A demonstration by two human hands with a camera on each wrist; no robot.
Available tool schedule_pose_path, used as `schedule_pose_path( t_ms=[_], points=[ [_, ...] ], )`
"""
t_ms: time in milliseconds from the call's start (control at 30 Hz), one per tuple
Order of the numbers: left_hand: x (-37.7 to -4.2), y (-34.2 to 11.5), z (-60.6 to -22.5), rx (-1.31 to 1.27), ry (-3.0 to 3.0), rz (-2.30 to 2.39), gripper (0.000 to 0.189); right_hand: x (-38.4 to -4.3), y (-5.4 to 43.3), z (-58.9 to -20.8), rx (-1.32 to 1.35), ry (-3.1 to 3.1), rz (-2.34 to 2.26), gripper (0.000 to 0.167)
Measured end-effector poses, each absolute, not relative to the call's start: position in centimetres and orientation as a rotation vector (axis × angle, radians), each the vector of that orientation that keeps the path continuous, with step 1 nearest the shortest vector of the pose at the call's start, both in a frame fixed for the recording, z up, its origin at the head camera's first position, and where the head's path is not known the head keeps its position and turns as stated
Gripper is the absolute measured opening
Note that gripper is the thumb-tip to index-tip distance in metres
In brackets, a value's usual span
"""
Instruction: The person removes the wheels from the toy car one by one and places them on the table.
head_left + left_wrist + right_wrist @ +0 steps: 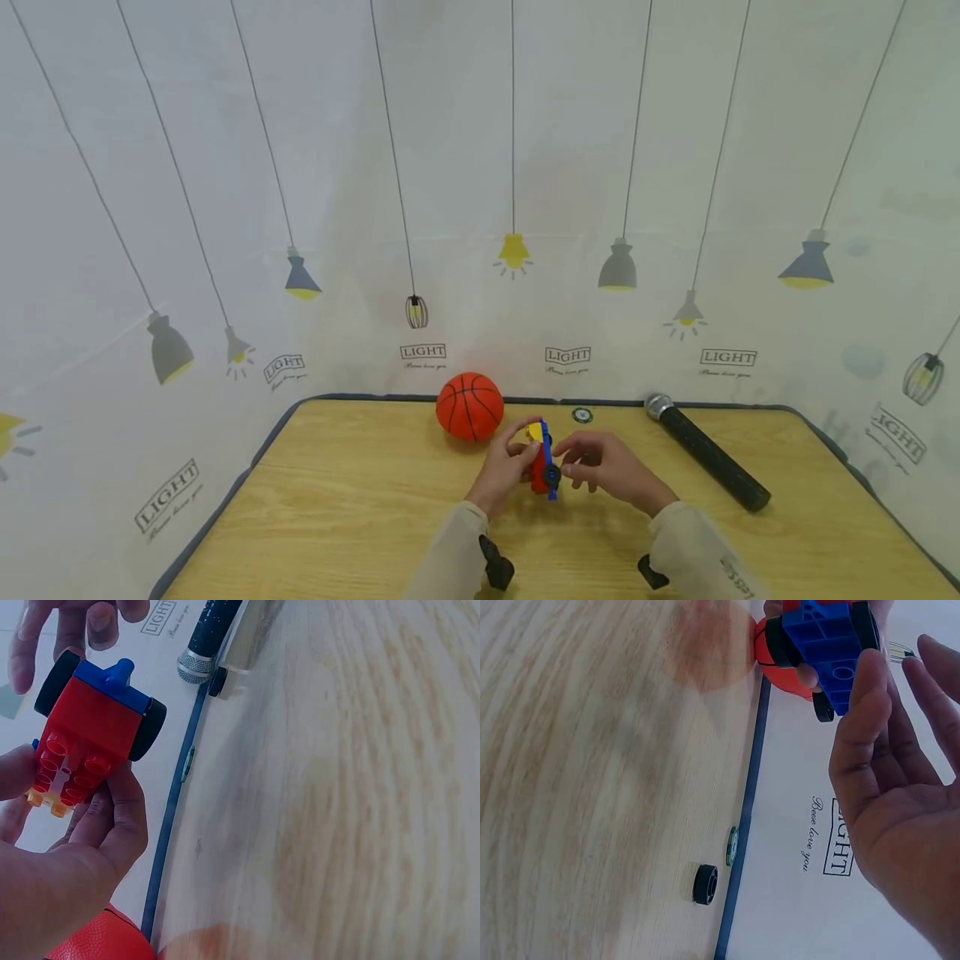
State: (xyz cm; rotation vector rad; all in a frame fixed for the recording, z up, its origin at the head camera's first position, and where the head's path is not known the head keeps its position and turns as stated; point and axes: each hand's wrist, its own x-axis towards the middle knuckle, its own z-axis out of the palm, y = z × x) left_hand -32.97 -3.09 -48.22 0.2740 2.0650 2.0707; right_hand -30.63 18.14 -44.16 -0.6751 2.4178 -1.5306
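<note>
Red car (539, 477) in left hand (503, 468), inside table edges (375, 400).

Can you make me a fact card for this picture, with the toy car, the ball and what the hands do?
Left hand: holds the toy car
Right hand: beside the car, touching unclear
Car colors: red, blue, yellow
Loose wheel: black, on the table, near a round chip
Ball: orange-red, black lines
Microphone: black, silver head, lying down
Backdrop: white, printed with lamps
</note>
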Motion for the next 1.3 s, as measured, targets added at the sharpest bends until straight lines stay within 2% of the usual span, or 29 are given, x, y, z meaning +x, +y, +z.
schedule_pose_path(
  t_ms=[567, 933, 1300],
  points=[
    [-32.9, -2.8, -47.8, 0.3, 2.038, 2.125, 0.04, -30.8, 16.9, -45.4, -0.603, 2.361, -1.573, 0.029],
    [-33.2, -2.8, -48.7, 0.369, 1.8, 2.136, 0.04, -30.4, 16.4, -45.6, -0.586, 2.353, -1.601, 0.026],
    [-32.9, -2.1, -47.9, 0.332, 1.655, 2.178, 0.039, -30.1, 15.3, -45.7, -0.53, 2.434, -1.671, 0.025]
  ],
)
